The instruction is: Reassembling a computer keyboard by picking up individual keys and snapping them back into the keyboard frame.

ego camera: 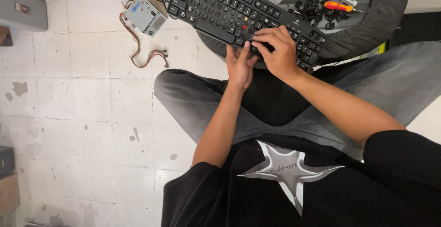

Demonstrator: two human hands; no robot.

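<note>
**Two hands at keyboard, upper centre**

We record the black keyboard (239, 13) lying across a round worktop (376, 20) at upper centre. Our left hand (240, 65) braces its near edge, fingers loose; our right hand (275, 48) pinches at a key. Loose keycaps (317, 6) and an orange screwdriver (339, 6) lie behind it.

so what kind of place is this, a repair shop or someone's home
Probably an informal electronics repair spot. The person sits over a worn tiled floor, both hands on a black keyboard with many keycaps off. Loose keycaps, a screwdriver and a bare drive unit with wires lie nearby.
</note>
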